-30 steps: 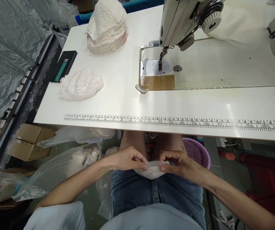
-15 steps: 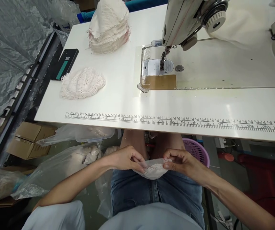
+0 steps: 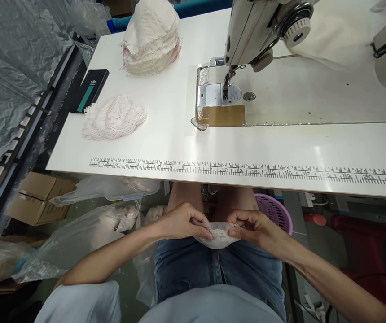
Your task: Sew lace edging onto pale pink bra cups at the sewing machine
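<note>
A small white fabric piece with a lacy edge [image 3: 218,240] is held above my lap, below the table's front edge. My left hand [image 3: 188,223] pinches its left side between thumb and fingers. At its right side, my right hand [image 3: 247,225] grips the edge the same way. The fabric sags in a shallow curve between the two hands. On the table, a white lace piece [image 3: 115,117] lies flat at the left, and a stack of cream fabric cups [image 3: 151,40] with frayed reddish edges stands behind it.
A sewing machine [image 3: 252,38] stands on the white table [image 3: 166,139], with a printed ruler [image 3: 247,170] along the front. A black phone [image 3: 90,91] lies at the left edge. Below are a purple basket [image 3: 275,213], a cardboard box [image 3: 38,197] and plastic bags [image 3: 75,237].
My left hand has moved slightly right along the fabric, closer to my right hand. My right hand keeps its pinch. The view has shifted slightly.
</note>
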Tool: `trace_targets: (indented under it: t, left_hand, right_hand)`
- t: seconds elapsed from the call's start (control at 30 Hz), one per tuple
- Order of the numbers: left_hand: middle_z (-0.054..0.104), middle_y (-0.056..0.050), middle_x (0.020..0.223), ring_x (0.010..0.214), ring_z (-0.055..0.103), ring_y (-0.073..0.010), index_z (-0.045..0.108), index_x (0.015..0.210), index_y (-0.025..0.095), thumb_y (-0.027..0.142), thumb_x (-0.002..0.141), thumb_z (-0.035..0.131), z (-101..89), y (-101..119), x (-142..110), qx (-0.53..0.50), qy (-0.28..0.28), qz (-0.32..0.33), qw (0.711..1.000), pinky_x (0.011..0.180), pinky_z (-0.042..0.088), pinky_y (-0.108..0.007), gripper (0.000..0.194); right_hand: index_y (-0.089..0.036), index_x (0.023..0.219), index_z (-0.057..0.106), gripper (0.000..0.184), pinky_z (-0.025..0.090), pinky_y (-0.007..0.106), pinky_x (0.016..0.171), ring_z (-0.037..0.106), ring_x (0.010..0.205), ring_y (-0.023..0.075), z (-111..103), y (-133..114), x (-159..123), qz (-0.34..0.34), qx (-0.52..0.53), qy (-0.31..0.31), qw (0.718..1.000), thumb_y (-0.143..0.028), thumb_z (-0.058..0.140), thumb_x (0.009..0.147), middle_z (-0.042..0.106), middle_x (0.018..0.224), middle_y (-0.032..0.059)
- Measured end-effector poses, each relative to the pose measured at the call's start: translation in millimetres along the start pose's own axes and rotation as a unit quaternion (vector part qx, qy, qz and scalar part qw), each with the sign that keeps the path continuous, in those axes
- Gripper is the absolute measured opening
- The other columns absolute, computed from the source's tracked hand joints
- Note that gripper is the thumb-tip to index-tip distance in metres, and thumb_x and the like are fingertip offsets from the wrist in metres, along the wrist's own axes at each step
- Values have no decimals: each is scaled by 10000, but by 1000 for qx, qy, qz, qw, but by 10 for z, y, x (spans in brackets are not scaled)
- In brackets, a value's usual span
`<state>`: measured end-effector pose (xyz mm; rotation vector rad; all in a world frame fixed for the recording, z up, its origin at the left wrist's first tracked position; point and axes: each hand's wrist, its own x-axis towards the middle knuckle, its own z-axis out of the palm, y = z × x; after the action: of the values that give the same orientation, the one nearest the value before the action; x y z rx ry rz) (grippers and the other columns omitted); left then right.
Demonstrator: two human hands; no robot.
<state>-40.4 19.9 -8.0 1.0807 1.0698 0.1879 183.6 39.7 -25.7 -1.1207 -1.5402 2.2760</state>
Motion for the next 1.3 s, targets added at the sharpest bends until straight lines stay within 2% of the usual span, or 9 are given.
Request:
trace_targets:
  t: [0.2,0.43,0.57,0.83,0.93,1.03,1.17,1.3]
  left_hand:
    - [725,-41,743,674,634,-137,739,847,141,376,675,718,-14,-1,-62,12,17,-12,1000,573,436,-174,292]
    - [727,-60,760,676,636,-139,727,928,147,334,723,682,-162,-85,-208,16,-34,-40,998,591,462,-190,281]
    - [727,-55,810,741,648,-144,718,959,163,347,729,679,-184,-126,-211,-11,-56,-48,997,659,492,-207,297]
    - [723,-26,797,737,647,-117,725,920,177,330,752,664,-191,-170,-187,-10,-51,-31,998,646,480,-173,236]
    - [722,-33,793,718,641,-118,725,919,168,314,750,664,-220,-186,-219,-11,-55,-23,998,639,482,-176,232]
    - [724,-48,802,727,643,-129,720,925,149,300,741,672,-240,-192,-235,-8,-73,-5,997,661,486,-189,243]
    - [727,-46,837,725,638,-128,711,946,142,295,676,732,-182,-130,-181,6,-93,17,996,637,461,-168,310]
    - [719,-26,737,644,614,-110,728,880,126,288,658,742,-79,-41,-106,-26,-68,1,997,593,443,-160,275]
  right_hand:
    - [-175,753,630,334,401,248,622,507,682,145,14,-15,24,3,-35,-31,999,-507,654,728,571,712,4]
    - [-179,726,631,336,427,252,641,544,687,153,-35,59,25,30,-6,-17,999,-511,675,708,600,713,8]
    - [-188,737,630,314,438,261,647,562,714,167,-89,139,15,48,-10,-6,999,-496,683,708,616,733,16]
    - [-190,728,640,347,460,286,649,561,721,192,-89,129,14,65,-5,2,998,-529,695,679,619,728,47]
    - [-191,708,635,330,441,272,626,545,692,175,-49,88,18,57,-8,9,998,-513,700,678,605,706,32]
    - [-189,700,630,293,412,253,613,527,668,150,10,18,16,42,-23,-10,999,-477,688,706,583,687,7]
    - [-183,713,630,257,384,234,610,510,658,132,98,-71,30,23,-41,-40,998,-435,671,738,569,685,-13]
    - [-176,718,626,265,363,234,590,485,640,130,141,-109,37,14,-76,-32,996,-437,654,751,555,671,-16]
